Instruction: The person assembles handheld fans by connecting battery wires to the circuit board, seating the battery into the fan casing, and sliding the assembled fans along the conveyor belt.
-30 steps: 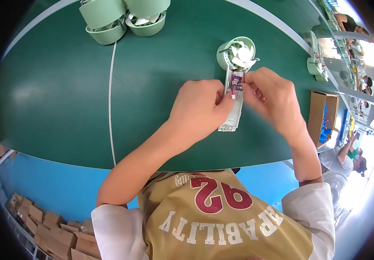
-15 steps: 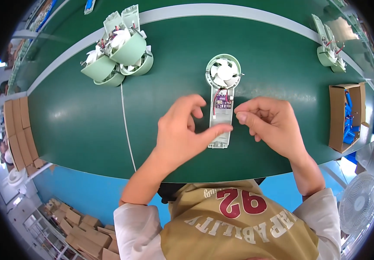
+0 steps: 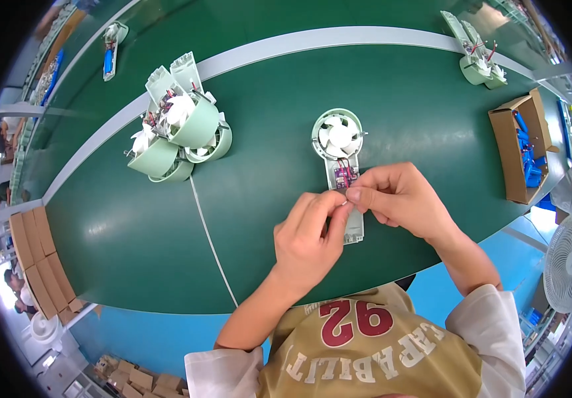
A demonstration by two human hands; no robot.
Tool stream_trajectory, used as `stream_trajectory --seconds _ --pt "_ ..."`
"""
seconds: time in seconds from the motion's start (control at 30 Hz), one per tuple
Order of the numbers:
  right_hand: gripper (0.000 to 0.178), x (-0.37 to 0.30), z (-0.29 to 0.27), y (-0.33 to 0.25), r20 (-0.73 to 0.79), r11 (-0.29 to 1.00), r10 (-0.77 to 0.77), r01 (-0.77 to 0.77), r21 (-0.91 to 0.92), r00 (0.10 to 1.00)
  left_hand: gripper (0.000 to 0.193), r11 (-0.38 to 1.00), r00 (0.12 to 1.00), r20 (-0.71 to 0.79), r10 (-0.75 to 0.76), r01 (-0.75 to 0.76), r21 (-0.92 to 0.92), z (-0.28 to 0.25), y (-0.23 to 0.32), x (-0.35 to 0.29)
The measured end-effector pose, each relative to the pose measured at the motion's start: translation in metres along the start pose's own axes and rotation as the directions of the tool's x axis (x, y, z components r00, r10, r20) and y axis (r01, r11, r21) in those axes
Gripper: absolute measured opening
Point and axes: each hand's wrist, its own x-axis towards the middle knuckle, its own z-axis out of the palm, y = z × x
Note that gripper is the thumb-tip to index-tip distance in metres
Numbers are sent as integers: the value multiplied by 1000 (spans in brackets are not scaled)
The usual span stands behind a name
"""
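Observation:
A small fan in a pale green round housing (image 3: 337, 136) lies on the bench, its white blades facing up. From the housing a pale green handle shell (image 3: 353, 229) runs toward me, with a small purple circuit board (image 3: 344, 176) and red and dark wires in it. My left hand (image 3: 312, 229) pinches a small white wire plug (image 3: 345, 203) over the shell, below the board. Fingertip to fingertip with it, my right hand (image 3: 398, 199) is closed in a pinch. What lies between the right fingertips is hidden.
Several pale green fan units (image 3: 180, 129) stand clustered at the left, and others (image 3: 478, 63) at the far right. On the right, a cardboard box (image 3: 510, 149) holds blue cylindrical parts with wires. A white line (image 3: 209, 232) crosses the green bench; brown cartons (image 3: 40, 262) sit at its left end.
Both hands have come together over the handle shell. The left hand, open before, now pinches the white plug. The whole view has also shifted and turned slightly.

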Motion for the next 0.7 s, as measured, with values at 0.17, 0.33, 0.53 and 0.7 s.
stream_trajectory --seconds 0.17,0.33,0.53,0.7 --pt "16 7 -3 2 70 978 119 -129 164 990 18 998 998 -53 35 -38 -51 1 -4 -5" --pt "14 3 3 -8 -8 983 127 -125 133 992 16 995 996 -69 -60 54 -85 0 -4 -5" --pt "9 7 0 -11 50 990 116 -120 74 992 14 1000 997 -81 10 -12 -21 -2 -9 -4" --pt "10 8 1 -5 -4 1000 14 -14 21 1000 42 959 962 -83 -261 268 89 -9 10 -2"
